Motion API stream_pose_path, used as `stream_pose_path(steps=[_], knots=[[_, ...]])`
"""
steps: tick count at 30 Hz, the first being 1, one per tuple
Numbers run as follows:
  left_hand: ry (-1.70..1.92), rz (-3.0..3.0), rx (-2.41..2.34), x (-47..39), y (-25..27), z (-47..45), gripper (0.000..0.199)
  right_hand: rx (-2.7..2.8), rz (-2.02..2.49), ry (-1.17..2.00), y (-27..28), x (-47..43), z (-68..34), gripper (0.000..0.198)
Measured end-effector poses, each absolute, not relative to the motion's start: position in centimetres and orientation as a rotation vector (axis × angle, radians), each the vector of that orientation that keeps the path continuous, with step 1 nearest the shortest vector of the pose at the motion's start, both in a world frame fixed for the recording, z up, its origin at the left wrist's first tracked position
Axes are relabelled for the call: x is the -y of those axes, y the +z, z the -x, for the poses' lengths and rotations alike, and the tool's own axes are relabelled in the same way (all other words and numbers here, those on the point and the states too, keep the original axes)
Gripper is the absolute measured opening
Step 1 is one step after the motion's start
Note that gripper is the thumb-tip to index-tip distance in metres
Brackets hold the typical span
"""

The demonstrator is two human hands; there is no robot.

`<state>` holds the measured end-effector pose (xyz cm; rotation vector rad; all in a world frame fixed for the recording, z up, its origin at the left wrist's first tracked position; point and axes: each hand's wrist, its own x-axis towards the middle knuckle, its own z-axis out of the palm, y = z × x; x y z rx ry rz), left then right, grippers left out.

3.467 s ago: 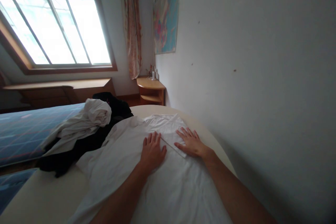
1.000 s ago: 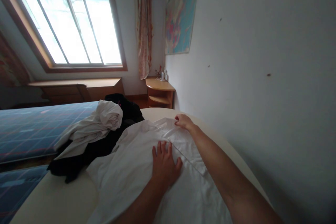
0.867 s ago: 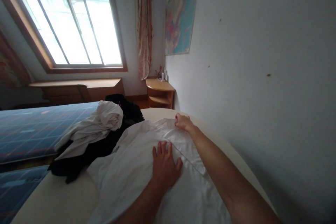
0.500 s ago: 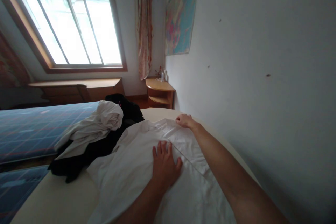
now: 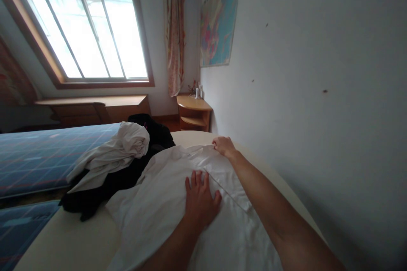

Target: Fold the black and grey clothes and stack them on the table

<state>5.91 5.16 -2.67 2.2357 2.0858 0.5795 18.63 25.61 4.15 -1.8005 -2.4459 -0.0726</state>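
Observation:
A white shirt [image 5: 159, 207] lies spread over a cream-coloured surface [image 5: 73, 241], with a long seam running diagonally across it. My left hand [image 5: 201, 197] rests on the middle of the cloth, palm down and fingers spread. At the far right edge of the shirt, my right hand [image 5: 224, 147] has its fingers closed on the fabric. Part of the shirt is hidden beneath both forearms.
Left of the shirt are a bunched pale garment [image 5: 127, 144] and black clothing [image 5: 155, 133]. Blue checked bedding [image 5: 47, 156] lies further left. A white wall [image 5: 302, 72] borders the right side. A corner shelf [image 5: 193, 103] and a desk [image 5: 124, 100] stand beyond.
My right hand has shifted slightly left and up, still gripping the shirt edge. My left hand has stayed in place.

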Motion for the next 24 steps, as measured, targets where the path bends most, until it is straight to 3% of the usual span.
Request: stream_pose_path(steps=[10,24], knots=[[0.525,-2.228,-2.073,-5.3,-2.9,-5.9,0.070,2.233,1.943,-0.214,2.5,-26.2,-18.0,0.033],[0.508,-2.216,-2.106,-5.2,-2.6,-5.9,0.070,2.201,1.984,-0.115,1.5,-26.1,-17.8,0.027]])
